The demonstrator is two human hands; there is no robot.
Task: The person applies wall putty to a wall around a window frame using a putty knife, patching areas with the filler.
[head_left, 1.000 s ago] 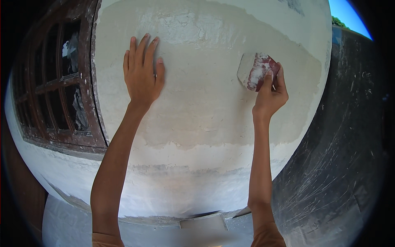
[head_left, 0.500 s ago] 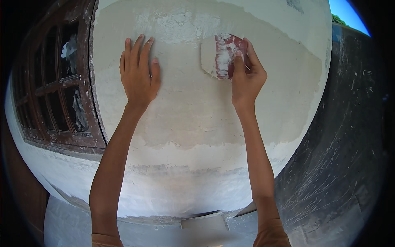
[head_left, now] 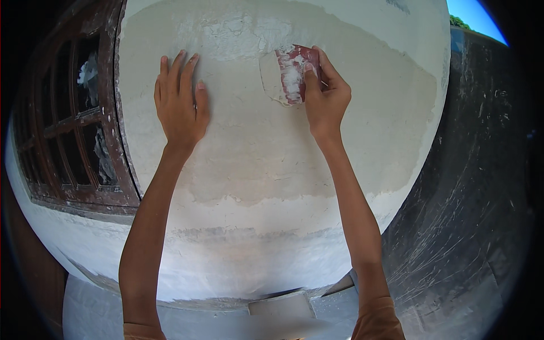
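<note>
Between the thumb and fingers of my right hand (head_left: pixel 330 102) is a dark red, flat filling knife (head_left: pixel 293 76) smeared with white filler. Its left part carries a pale, cream layer of filler and lies close against the wall (head_left: pixel 255 141). My left hand (head_left: pixel 180 105) rests on the wall to the left, fingers stretched upward and apart, holding nothing. A broad patch of beige filler covers the wall around both hands, with a shinier, rougher white area (head_left: pixel 241 34) above and between them.
A brown wooden window (head_left: pixel 73 113) with glass panes stands at the left, its frame paint-spotted. At the right is a dark, scratched wall (head_left: pixel 470 187). Below, a grey floor (head_left: pixel 198 326) meets the wall, with a flat pale slab (head_left: pixel 280 306) on it.
My right hand and the filling knife have shifted left along the wall. The view has turned slightly, and my left hand remains spread on the wall.
</note>
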